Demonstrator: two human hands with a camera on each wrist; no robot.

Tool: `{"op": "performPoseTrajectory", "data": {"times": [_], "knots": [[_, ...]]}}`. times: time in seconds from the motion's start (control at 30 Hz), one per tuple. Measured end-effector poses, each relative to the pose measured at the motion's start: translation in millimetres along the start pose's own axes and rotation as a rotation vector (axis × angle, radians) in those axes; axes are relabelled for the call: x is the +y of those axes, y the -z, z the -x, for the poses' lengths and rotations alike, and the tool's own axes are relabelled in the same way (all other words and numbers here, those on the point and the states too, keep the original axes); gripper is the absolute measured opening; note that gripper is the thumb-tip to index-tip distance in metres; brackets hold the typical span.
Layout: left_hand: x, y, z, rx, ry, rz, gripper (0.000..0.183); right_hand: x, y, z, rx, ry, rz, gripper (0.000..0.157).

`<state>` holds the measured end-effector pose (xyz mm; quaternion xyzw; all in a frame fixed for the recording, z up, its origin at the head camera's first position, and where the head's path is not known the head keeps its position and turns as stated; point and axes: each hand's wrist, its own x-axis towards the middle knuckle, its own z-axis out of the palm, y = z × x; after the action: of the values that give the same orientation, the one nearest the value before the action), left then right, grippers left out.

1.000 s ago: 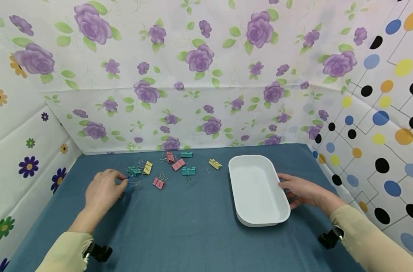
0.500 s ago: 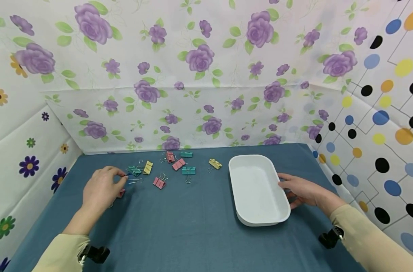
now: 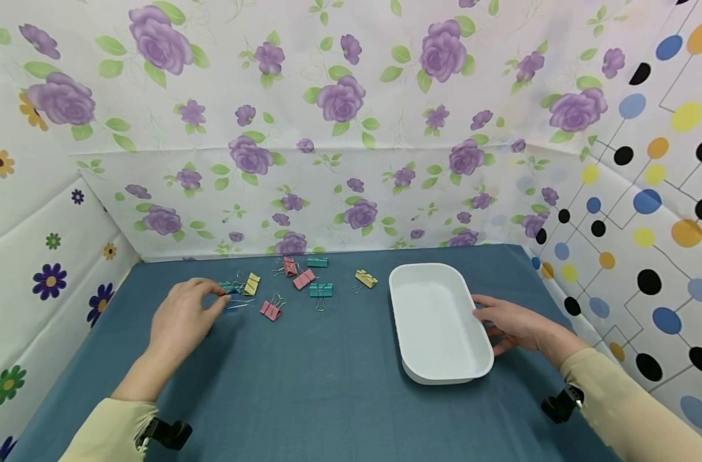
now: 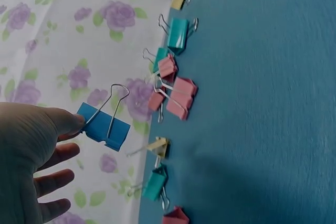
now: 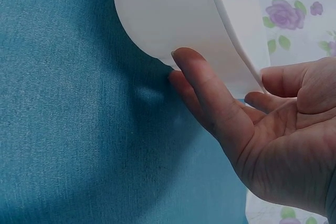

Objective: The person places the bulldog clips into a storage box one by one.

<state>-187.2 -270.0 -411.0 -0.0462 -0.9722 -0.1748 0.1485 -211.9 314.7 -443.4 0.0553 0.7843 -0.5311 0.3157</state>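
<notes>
My left hand (image 3: 183, 314) pinches a blue binder clip (image 4: 105, 129) by one end between thumb and forefinger. In the left wrist view its wire handles point up, and the other fingers spread apart below. Beyond it lie a green binder clip (image 4: 155, 183) and a yellow binder clip (image 3: 251, 284). At the right, my right hand (image 3: 518, 324) rests against the outer side of a white rectangular tray (image 3: 437, 327). Its fairly straight fingers touch the tray wall from outside, with the thumb at the rim in the right wrist view.
Pink binder clips (image 3: 303, 279) and green binder clips (image 3: 320, 290) lie scattered toward the back of the blue cloth (image 3: 328, 398). Another yellow clip (image 3: 365, 278) lies left of the tray. Flowered sheets (image 3: 339, 192) rise behind, and patterned sheets flank both sides.
My left hand rises slightly off the table, then shifts right with the blue binder clip toward the other clips. The right hand and the tray have stayed in place.
</notes>
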Motion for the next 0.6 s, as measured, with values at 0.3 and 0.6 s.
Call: {"op": "performPoseTrajectory", "data": {"times": [0.3, 0.6], "knots": [[16.8, 3.3, 0.0, 0.02, -0.048, 0.016, 0.012, 0.2, -1.0, -1.8, 0.0, 0.004, 0.004, 0.067], [32.8, 4.3, -0.1, 0.021, -0.07, 0.025, 0.013, 0.3, -1.5, -1.6, 0.024, -0.004, 0.006, 0.065]]}}
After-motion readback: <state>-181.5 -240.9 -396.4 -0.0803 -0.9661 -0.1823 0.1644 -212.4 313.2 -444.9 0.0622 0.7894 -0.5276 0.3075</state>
